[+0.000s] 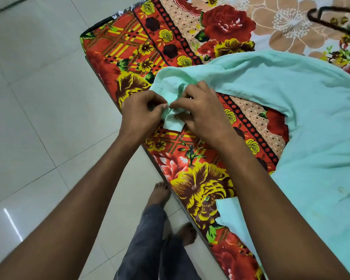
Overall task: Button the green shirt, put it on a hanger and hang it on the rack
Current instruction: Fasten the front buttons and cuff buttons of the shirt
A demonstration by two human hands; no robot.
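The pale green shirt point(291, 93) lies spread over the flowered bed, its body to the right and one sleeve stretched toward the bed's left edge. My left hand point(141, 112) and my right hand point(202, 112) meet at the sleeve's cuff point(173, 120). Each pinches the cuff fabric between thumb and fingers, thumb tips almost touching. Any button there is hidden by my fingers. The other cuff point(228, 209) shows beside my right forearm. A dark hanger point(329, 21) lies on the bed at the top right, partly out of frame.
The bed with its red and yellow floral sheet point(200, 178) runs diagonally from upper left to lower right. Light tiled floor point(38, 118) lies to the left. My bare feet point(160, 193) stand close to the bed's edge.
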